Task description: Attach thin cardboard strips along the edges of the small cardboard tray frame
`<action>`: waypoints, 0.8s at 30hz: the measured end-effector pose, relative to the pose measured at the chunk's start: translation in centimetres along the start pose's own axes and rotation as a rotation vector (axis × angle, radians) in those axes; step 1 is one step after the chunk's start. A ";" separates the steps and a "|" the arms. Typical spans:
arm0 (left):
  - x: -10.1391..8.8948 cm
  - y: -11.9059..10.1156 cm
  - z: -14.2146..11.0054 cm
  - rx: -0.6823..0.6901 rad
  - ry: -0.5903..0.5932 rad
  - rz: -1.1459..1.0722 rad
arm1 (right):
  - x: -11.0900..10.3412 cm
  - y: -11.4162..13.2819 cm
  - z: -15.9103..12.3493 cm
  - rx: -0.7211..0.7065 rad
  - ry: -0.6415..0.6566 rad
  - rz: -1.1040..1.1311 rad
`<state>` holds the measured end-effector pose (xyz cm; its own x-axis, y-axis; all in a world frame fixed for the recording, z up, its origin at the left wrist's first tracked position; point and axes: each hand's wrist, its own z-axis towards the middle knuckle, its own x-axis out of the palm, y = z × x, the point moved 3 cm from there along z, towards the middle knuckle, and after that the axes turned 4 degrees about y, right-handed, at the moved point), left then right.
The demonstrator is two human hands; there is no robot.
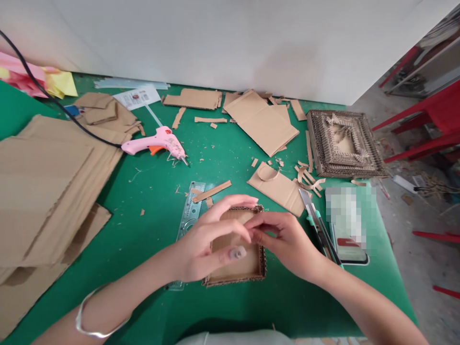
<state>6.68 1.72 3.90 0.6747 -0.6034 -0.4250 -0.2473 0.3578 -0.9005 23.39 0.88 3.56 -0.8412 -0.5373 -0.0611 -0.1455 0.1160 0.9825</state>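
Observation:
A small shallow cardboard tray (247, 268) with corrugated edge strips lies on the green table (151, 230), right in front of me. My left hand (208, 239) hovers over its left half, fingers curved, the fingertips meeting those of my right hand. My right hand (283, 239) comes in from the right, its fingers pinched together over the tray's middle. What the pinch holds is too small to make out. A bangle sits on my left wrist.
A pink glue gun (158, 143) with a black cord lies at the back left. A clear ruler (189, 211) sits left of the tray, a utility knife (318, 223) and a phone (347, 225) to the right. Cardboard sheets (46, 191), scraps and a finished cardboard frame (343, 143) surround them.

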 end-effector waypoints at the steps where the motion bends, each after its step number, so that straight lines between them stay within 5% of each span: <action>1: -0.1 0.2 0.0 -0.009 -0.034 0.037 | -0.1 0.1 0.0 -0.044 -0.012 -0.106; 7: -2.4 1.9 -0.6 -0.069 -0.239 0.416 | -0.8 0.0 -0.3 -0.309 -0.140 -0.878; 12: -2.9 3.8 -1.6 -0.145 -0.210 0.679 | -2.0 0.2 -0.5 -0.166 -0.373 -1.322; 19: -0.7 4.7 -1.8 -0.083 -0.098 0.810 | -1.2 -0.8 -0.2 -0.100 -0.083 -1.367; 24: -0.6 4.3 -1.8 -0.058 -0.116 0.824 | -0.6 -1.9 0.1 -0.060 0.012 -1.340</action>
<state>3.98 2.31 0.09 0.3286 -0.0857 -0.9406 -0.7265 0.6134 -0.3097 24.14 1.06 1.76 -0.0647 -0.2145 -0.9746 -0.8248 -0.5383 0.1732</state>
